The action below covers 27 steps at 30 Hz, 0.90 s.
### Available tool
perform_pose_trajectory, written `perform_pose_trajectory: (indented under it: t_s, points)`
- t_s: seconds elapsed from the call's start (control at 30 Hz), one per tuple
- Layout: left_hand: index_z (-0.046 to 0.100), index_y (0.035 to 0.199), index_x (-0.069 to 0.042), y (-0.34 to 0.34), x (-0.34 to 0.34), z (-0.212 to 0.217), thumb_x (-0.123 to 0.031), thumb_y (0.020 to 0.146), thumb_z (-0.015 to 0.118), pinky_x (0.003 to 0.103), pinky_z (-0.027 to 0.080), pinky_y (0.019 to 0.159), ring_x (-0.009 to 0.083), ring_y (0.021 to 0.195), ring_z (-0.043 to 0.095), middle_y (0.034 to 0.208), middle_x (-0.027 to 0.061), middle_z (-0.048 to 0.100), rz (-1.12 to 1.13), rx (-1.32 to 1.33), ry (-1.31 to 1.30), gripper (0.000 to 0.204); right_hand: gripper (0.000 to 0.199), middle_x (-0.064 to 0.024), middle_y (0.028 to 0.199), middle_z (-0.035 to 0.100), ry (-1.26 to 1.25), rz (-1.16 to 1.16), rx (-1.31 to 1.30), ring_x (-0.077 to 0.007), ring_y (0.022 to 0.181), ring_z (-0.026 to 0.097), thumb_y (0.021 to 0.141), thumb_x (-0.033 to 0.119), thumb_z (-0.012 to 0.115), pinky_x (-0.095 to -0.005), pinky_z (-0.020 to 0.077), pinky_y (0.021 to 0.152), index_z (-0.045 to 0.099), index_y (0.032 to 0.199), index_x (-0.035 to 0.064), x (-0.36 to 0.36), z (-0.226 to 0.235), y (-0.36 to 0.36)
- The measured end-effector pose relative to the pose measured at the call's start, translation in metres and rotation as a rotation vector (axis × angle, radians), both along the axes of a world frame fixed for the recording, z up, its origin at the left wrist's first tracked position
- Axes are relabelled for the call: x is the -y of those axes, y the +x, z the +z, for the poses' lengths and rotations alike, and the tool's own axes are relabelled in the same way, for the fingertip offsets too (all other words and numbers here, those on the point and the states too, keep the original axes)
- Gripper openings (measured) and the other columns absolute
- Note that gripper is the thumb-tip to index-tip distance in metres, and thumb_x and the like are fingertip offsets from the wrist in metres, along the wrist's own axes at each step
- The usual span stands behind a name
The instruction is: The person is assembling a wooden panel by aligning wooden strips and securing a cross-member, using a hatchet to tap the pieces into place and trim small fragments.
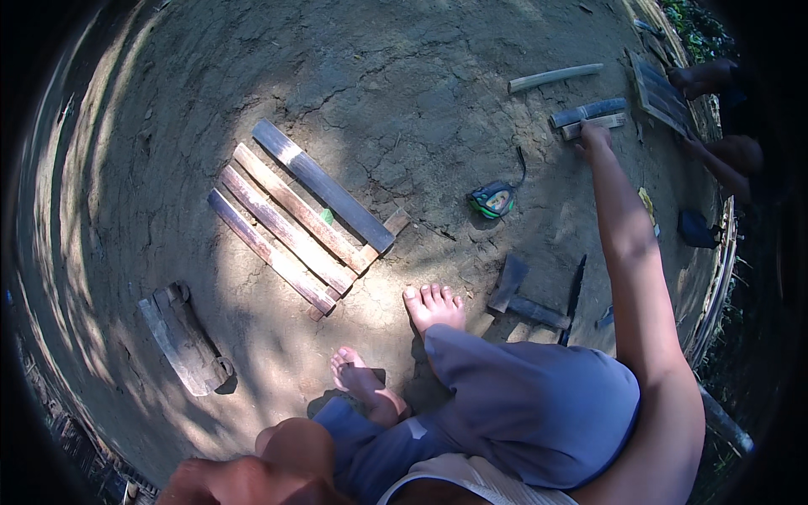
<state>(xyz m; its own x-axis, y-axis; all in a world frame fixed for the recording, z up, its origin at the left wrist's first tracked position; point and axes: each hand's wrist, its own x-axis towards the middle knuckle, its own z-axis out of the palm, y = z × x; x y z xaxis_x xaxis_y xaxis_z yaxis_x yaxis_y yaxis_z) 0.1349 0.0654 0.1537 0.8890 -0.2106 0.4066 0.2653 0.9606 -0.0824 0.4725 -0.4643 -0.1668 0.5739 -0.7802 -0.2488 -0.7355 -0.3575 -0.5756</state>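
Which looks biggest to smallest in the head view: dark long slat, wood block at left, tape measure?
1. dark long slat, longest.
2. wood block, shorter but thicker; it sits nearer the rim, so this is unsure.
3. tape measure, clearly smallest.

Four wooden slats (299,220) side by side — three loose sticks (589,112), one hammer (523,299)

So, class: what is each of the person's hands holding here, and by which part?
The right hand reaches the near end of a split bamboo strip; a closed grip cannot be told. The left hand holds nothing visible.
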Motion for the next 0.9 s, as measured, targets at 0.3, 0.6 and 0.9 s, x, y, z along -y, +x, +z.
perform_pose_trajectory:
  t_s: [0.3,0.6,0.9]
  points:
    - [0.052,0.072,-0.009,-0.014,-0.007,0.016,-0.025,0.098,0.067,0.060,0.057,0.071,0.0120,0.047,0.033,0.054,-0.0047,0.032,0.028,-0.286,0.254,0.034,0.014,-0.0019,0.086,0.063,0.676,-0.292,0.233,-0.0148,0.068,0.058,0.098,0.016,0.069,-0.0304,0.0487,0.064,0.063,0.110,0.0107,0.055,-0.089,-0.005]
    - [0.047,0.083,-0.014,0.001,-0.077,-0.027,-0.039,0.109,0.047,0.029,0.033,0.066,0.0086,0.052,0.026,0.055,-0.0062,0.026,0.437,-0.247,1.048,0.036,0.016,-0.0081,0.102,0.069,0.708,-0.117,0.577,-0.0151,0.085,0.069,0.104,0.005,0.054,-0.0311,0.0575,0.069,0.061,0.118,-0.0001,0.024,-0.060,-0.034]
    - [0.073,0.101,-0.002,-0.167,-0.138,-0.171,-0.021,0.100,0.070,0.021,0.045,0.069,0.0015,0.075,0.055,0.085,-0.0049,0.067,-0.347,-0.664,2.055,0.019,0.021,-0.0094,0.097,0.068,0.452,1.765,-0.098,-0.0260,0.094,0.067,0.099,0.000,0.056,-0.0383,0.0529,0.084,0.069,0.115,0.0002,-0.250,0.116,-0.226]
